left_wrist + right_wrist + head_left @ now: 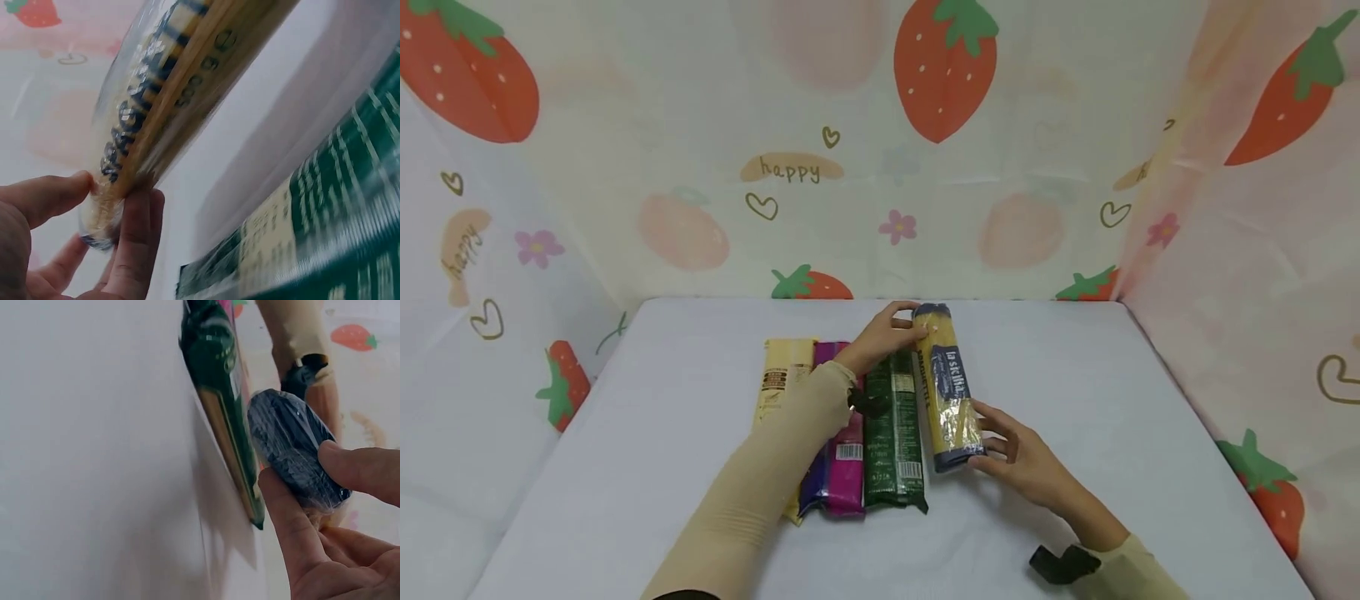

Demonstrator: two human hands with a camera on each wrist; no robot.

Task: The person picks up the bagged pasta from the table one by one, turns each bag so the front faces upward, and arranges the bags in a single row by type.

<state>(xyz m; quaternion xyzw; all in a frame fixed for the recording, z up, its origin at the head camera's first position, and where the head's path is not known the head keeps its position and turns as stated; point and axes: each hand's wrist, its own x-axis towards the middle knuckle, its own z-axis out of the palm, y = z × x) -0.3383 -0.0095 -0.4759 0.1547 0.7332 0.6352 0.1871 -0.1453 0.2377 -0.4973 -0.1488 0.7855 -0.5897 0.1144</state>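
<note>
A clear-wrapped spaghetti packet (950,392) with dark blue ends is held between both hands, just right of a green pasta packet (892,433). My left hand (883,337) pinches its far end, thumb on one side and fingers on the other, as the left wrist view shows at the packet's tip (134,125). At the near end, my right hand (1022,458) grips it; in the right wrist view the thumb and fingers hold the dark blue end (297,450). The spaghetti packet is raised above the table and slightly tilted.
Left of the green packet lie a magenta and blue packet (847,475) and a cream-yellow packet (786,367), partly covered by the left forearm. They rest side by side on a white-covered table (685,367). Strawberry-print cloth (865,183) walls the back and sides.
</note>
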